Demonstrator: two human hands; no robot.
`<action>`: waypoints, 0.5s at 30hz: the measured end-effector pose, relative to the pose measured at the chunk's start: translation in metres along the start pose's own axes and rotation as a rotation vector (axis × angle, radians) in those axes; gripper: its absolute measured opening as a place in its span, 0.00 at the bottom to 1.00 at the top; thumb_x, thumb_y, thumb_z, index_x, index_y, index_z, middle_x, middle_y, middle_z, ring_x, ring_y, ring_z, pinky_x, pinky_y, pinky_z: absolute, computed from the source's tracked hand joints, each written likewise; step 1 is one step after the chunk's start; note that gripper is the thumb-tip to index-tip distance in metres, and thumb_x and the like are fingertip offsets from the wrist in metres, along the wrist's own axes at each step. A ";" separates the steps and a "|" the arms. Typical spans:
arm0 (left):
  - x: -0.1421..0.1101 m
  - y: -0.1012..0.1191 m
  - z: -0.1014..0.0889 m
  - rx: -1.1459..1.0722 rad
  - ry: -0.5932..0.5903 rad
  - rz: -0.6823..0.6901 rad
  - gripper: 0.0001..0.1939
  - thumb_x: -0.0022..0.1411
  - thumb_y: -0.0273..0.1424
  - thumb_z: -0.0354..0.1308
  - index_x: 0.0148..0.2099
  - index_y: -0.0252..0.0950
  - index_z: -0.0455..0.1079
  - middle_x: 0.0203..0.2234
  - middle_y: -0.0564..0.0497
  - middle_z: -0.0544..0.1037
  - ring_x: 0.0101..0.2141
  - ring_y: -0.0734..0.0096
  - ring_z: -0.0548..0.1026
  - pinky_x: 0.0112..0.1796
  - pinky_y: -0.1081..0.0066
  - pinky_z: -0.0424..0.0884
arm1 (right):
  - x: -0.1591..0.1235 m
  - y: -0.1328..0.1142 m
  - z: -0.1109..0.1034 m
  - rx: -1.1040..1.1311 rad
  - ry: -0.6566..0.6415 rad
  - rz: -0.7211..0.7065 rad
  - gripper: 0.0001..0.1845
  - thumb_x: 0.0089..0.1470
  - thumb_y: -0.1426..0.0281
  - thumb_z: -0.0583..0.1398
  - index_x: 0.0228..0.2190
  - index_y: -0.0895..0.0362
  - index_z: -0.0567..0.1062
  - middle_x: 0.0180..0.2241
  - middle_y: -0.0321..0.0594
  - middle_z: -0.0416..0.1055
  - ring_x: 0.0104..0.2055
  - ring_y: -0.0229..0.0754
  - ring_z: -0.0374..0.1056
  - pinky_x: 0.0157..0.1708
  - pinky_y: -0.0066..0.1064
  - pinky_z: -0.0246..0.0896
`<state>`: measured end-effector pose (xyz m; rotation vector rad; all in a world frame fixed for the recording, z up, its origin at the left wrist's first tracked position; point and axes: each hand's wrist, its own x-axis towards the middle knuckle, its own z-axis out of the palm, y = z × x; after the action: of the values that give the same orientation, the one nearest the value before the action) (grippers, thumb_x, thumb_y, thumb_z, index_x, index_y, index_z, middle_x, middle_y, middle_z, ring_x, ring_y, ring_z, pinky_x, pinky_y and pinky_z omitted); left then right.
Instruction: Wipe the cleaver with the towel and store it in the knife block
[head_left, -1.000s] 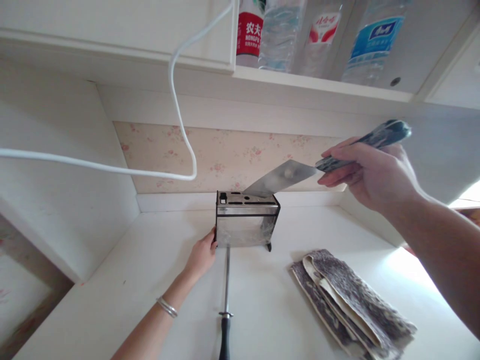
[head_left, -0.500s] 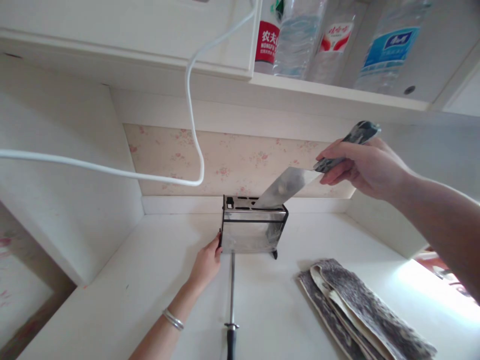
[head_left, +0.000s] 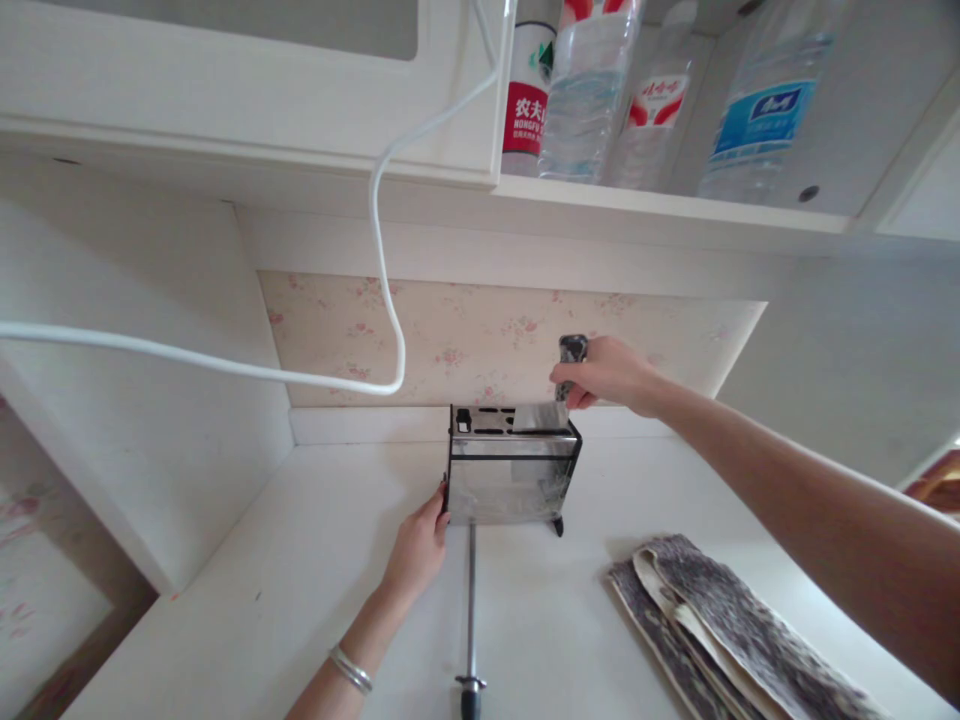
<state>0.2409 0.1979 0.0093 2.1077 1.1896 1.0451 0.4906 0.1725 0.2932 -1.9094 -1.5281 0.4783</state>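
A shiny metal knife block [head_left: 510,470] stands on the white counter [head_left: 300,560] near the back wall. My left hand [head_left: 418,545] rests against its lower left corner, fingers curled on it. My right hand [head_left: 604,375] is closed round the dark patterned handle of a cleaver [head_left: 541,415], just above the block's right end. Most of the wide blade is sunk into a slot, with only a strip of it showing above the top.
A sharpening steel [head_left: 471,600] lies on the counter in front of the block, handle toward me. A folded patterned cloth [head_left: 720,630] lies at the right. A white cable [head_left: 375,250] hangs across the alcove. Several water bottles [head_left: 577,90] stand on the shelf above.
My right hand has come down and left with the cleaver, and the blade has slid from a slant over the block down into a slot. My left hand stayed on the block.
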 end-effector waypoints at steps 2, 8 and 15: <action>0.000 -0.001 0.000 -0.015 0.007 0.005 0.24 0.64 0.27 0.45 0.62 0.39 0.59 0.53 0.47 0.72 0.50 0.65 0.73 0.49 0.67 0.68 | 0.000 0.010 0.019 -0.055 -0.057 0.011 0.08 0.43 0.69 0.62 0.19 0.61 0.72 0.18 0.45 0.75 0.20 0.41 0.72 0.17 0.22 0.65; 0.000 -0.003 0.002 -0.051 0.024 -0.024 0.24 0.63 0.27 0.46 0.61 0.40 0.60 0.53 0.47 0.72 0.50 0.65 0.72 0.51 0.66 0.67 | -0.002 0.038 0.044 -0.070 -0.092 0.009 0.09 0.46 0.68 0.59 0.19 0.60 0.71 0.17 0.43 0.74 0.19 0.41 0.71 0.19 0.24 0.65; -0.004 0.010 -0.008 0.076 0.027 0.041 0.26 0.60 0.21 0.44 0.60 0.38 0.60 0.55 0.45 0.69 0.54 0.64 0.68 0.54 0.63 0.64 | -0.010 0.051 0.042 0.028 -0.111 -0.041 0.14 0.45 0.61 0.64 0.28 0.60 0.71 0.18 0.41 0.74 0.19 0.40 0.70 0.19 0.24 0.64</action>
<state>0.2384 0.1898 0.0195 2.1906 1.2216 1.0655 0.4985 0.1675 0.2265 -1.8536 -1.6198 0.5924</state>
